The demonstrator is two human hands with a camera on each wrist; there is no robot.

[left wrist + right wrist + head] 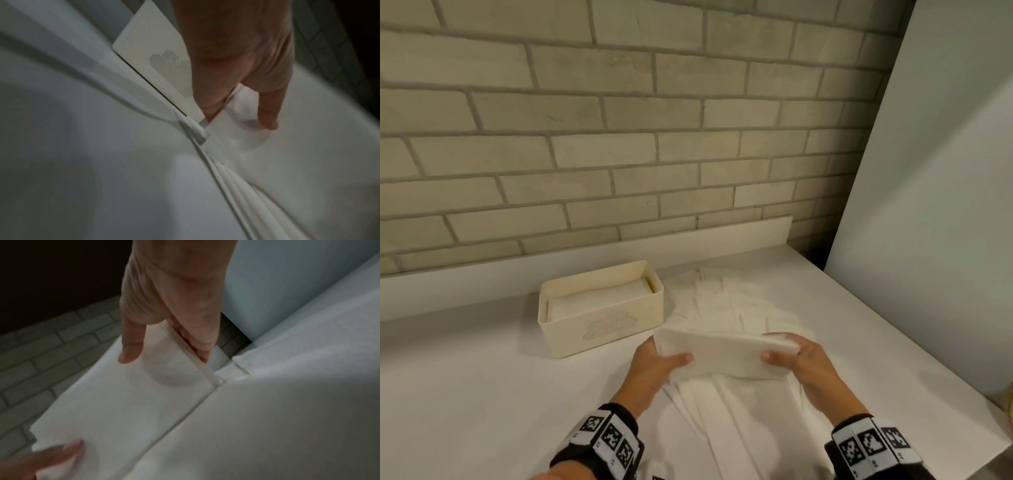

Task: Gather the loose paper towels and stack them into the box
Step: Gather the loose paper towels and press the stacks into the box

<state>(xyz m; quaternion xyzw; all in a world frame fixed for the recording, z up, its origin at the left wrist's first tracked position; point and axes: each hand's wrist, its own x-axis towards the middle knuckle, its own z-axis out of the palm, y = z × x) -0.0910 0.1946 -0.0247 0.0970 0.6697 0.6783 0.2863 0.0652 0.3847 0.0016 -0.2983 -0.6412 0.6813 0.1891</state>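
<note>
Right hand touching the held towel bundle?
Touching. Right wrist view: the right hand pinches the towel bundle, thumb on top, fingers beneath its edge.

A wall of pale grey-beige bricks [619,144] with darker mortar lines fills the view from nine to one o'clock. A white countertop [482,394] spreads below it, with a low white upstand [743,231] along its back edge at twelve o'clock. A plain white panel [935,192] stands upright at three o'clock, softly lit.

Cream box [599,320] center-left, open, part-filled with folded towels [599,298]. Loose white paper towels [736,301] fanned right of it; one bundle [726,356] lifted, lower center.
</note>
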